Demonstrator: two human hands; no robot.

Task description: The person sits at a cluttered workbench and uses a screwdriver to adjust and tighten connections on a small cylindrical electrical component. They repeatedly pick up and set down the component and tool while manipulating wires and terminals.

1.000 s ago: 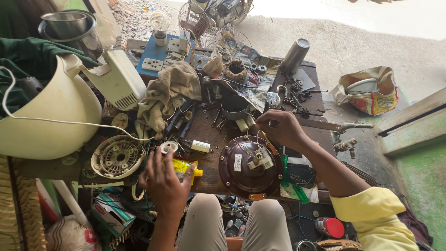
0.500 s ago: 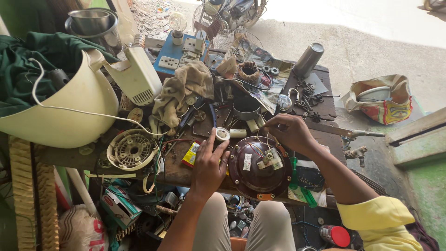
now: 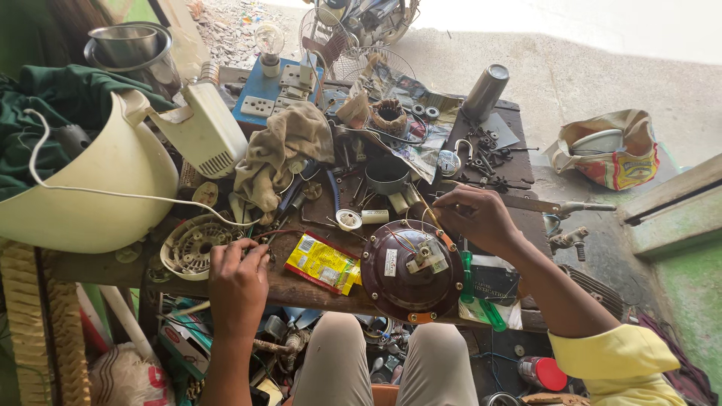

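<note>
Maroon fan motor housing point(image 3: 410, 274), round and domed, sits at lower centre of the frame on the worn wooden bench point(image 3: 301, 289), wiring side facing up. My right hand point(image 3: 474, 218) pinches thin wires at its upper edge. My left hand point(image 3: 237, 274), fingers curled, touches a white ribbed plastic disc point(image 3: 192, 244) at left, beside a glossy yellow sachet point(image 3: 323, 263).

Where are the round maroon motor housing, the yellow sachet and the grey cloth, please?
maroon motor housing point(image 3: 391, 289), head view, left side of dome.
yellow sachet point(image 3: 323, 263), head view, middle of packet.
grey cloth point(image 3: 282, 146), head view, central fold.
</note>
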